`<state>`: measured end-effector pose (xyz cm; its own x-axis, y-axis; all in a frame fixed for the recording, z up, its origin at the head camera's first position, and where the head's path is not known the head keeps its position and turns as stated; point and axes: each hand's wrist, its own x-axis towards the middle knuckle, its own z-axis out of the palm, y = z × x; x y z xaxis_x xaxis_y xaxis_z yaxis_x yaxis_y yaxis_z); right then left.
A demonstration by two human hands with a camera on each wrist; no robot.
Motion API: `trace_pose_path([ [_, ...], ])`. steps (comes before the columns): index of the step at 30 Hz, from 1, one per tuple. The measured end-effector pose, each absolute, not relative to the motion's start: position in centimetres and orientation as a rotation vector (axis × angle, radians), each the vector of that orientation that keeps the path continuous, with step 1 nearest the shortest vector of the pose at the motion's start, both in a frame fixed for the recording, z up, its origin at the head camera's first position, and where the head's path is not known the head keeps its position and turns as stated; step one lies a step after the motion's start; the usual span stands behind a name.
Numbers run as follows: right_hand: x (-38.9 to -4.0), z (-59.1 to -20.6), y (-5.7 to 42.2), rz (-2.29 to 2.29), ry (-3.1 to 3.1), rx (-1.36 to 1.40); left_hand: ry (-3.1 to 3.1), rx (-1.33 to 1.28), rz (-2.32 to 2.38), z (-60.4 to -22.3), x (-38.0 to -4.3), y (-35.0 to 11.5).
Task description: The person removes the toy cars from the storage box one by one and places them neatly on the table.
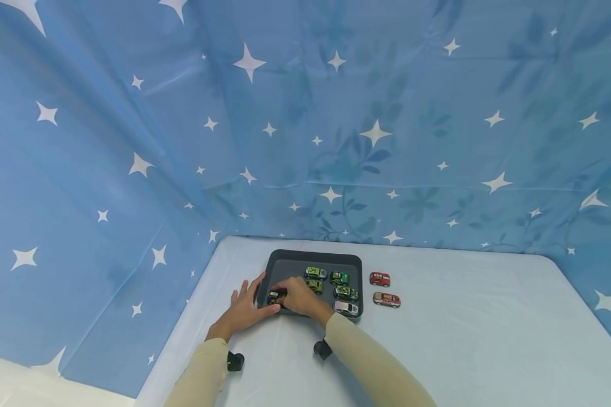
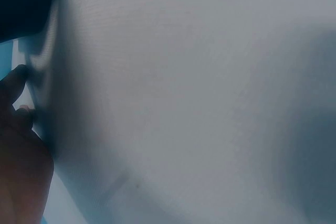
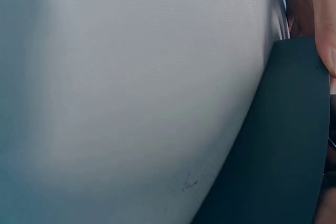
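Observation:
A dark grey tray (image 1: 315, 254) holds several small toy cars. At its front left corner my left hand (image 1: 245, 308) touches the tray with fingers spread and fairly straight, the thumb lying along the front rim. My right hand (image 1: 300, 297) reaches into the tray and pinches a dark toy car (image 1: 273, 296) with yellow markings; the fingers partly hide it. In the left wrist view, part of the left hand (image 2: 23, 174) shows at the left edge. The right wrist view catches the tray's outer wall (image 3: 278, 129) and part of a hand at the upper right.
Inside the tray stand a yellow-green car (image 1: 315, 273), a green car (image 1: 339, 277), a camouflage car (image 1: 346, 292) and a white car (image 1: 346, 308). To its right, two red cars, one plain (image 1: 379, 279) and one patterned (image 1: 387, 299), lie on the white tabletop (image 1: 463, 328).

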<state>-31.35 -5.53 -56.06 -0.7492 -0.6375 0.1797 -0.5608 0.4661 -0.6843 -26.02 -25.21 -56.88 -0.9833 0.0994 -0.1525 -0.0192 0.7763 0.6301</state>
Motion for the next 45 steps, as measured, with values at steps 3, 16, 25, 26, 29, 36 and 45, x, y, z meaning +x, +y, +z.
trace_pose_path([
  [3,-31.5,-56.0,-5.4,-1.158,2.595,-1.067,2.789,0.06,1.005,-57.0,-26.0,-25.2],
  [16,-31.7,-54.9,-2.7,-1.19,2.613,-1.06,2.778,0.009,0.992,-57.1,-26.1,-25.2],
  [25,-31.4,-54.4,-0.4,-1.22,2.585,-0.97,2.782,0.003,0.97,-56.9,-26.0,-25.0],
  [26,-31.3,-54.2,-0.2,-1.229,2.579,-0.97,2.783,-0.001,0.968,-57.0,-26.0,-25.0],
  [29,-30.9,-53.6,0.5,-1.265,2.554,-0.959,2.784,-0.008,0.96,-57.0,-26.0,-24.9],
  [36,-30.5,-52.9,2.2,-1.296,2.532,-0.888,2.777,-0.009,0.952,-56.9,-26.0,-24.8],
  [45,-30.5,-52.9,4.8,-1.308,2.544,-0.773,2.782,0.023,0.973,-56.8,-25.9,-24.9],
])
